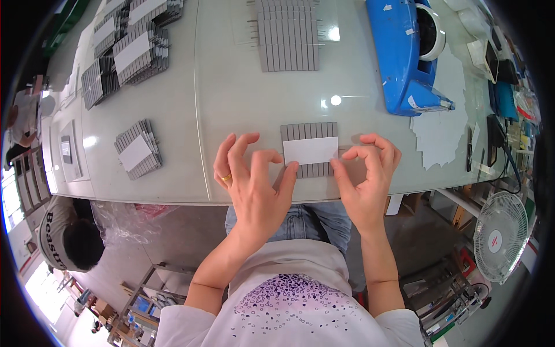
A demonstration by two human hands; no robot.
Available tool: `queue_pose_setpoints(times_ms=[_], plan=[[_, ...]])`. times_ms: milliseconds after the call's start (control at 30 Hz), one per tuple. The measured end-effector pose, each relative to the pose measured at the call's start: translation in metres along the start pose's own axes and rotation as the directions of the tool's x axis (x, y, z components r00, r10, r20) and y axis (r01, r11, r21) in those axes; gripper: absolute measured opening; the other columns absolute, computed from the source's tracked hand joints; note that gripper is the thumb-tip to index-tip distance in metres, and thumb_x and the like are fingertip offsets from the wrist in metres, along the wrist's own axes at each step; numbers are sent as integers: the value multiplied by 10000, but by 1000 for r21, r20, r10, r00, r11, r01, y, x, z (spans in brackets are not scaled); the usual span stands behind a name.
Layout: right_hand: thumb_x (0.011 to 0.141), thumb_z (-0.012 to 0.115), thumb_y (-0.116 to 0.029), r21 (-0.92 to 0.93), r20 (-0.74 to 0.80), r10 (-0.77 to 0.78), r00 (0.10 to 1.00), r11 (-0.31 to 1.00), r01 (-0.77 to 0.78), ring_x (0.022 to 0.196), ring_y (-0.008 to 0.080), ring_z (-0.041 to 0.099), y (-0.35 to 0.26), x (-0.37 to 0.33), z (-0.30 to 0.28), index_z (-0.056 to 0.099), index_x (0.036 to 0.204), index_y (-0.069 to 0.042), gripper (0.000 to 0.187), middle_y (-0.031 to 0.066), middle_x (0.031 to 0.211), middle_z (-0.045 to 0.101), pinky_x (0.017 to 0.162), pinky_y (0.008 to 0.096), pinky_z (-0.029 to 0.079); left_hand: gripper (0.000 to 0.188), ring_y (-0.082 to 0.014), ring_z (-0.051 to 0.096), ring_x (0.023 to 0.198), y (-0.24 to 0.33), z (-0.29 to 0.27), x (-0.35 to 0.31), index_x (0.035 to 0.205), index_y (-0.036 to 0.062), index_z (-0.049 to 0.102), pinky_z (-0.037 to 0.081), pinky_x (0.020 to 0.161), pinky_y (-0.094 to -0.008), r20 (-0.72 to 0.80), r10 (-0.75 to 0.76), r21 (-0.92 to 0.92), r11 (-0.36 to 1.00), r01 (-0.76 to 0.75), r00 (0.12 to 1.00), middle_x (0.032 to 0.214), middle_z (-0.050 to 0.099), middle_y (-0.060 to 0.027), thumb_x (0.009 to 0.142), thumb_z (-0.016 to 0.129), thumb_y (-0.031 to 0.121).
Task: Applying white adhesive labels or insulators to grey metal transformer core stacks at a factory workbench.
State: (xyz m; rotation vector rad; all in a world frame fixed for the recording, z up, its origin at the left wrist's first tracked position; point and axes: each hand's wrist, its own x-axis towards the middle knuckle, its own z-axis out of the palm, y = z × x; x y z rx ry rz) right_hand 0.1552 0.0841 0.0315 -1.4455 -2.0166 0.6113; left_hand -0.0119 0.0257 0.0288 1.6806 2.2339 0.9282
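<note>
A white paper slip [311,150] lies across a small panel of narrow grey strips [312,130] set side by side near the table's front edge. My left hand [254,182] is at the slip's left end, its thumb on the lower left corner and the index finger curled close by; a ring shows on one finger. At the other end, my right hand [369,182] has its thumb on the lower right corner, with the index finger bent toward the edge. The remaining fingers of both hands are curled and raised. Thin pins stick out at the panel's sides.
Farther back lies a larger stack of grey strips [289,40]. Labelled strip bundles [139,52] pile up at far left, with another bundle [139,150] nearer. A blue tape dispenser [399,63] stands at right beside white sheets [442,133]. A fan [500,237] is beyond the table.
</note>
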Motion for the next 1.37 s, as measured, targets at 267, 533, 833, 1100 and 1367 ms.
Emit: queue_pose_setpoints(times_ms=[267,533,833,1100,1367], plan=[[815,655,-14,260,-41,127,991,959,-112,1085,304,477,10,-13,-12,653,961,-81,160,127,1166,532,908,395,403,258,-368,381,1244,-19,-8,-12,981,115,643,324,990,-439,-146,132,-85,986,-146,980,1198,539,-106,756,768,132],[839,604,-164,-158,127,-275,953,943,293,1255,388,337,-22,-37,22,682,1226,-129,396,151,1416,460,1041,435,324,373,-272,449,1236,-39,-13,-21,1146,195,690,372,964,-400,4,436,152,889,-432,900,1302,574,-15,776,735,213],[955,489,-311,-323,199,-296,934,880,348,1270,372,336,-26,-38,22,680,1255,-181,379,182,1451,455,1059,438,263,362,-250,442,1280,-33,-20,-18,1173,191,676,396,950,-411,109,468,329,815,-477,877,1323,570,-15,835,690,323],[982,427,-308,-400,147,-167,975,892,213,1301,376,318,-9,-40,-5,682,1252,-174,395,195,1462,437,1075,444,230,370,-276,434,1299,-29,-22,-16,1168,172,674,401,937,-424,164,476,354,789,-502,864,1333,558,-37,830,695,321],[998,401,-345,-211,-37,-138,990,969,127,1303,371,326,26,-48,-17,680,1244,-141,425,173,1470,425,1066,472,284,615,-372,405,1323,-17,-8,-10,1314,167,579,305,1039,-449,141,338,-2,940,-341,931,1384,501,-128,753,767,334]])
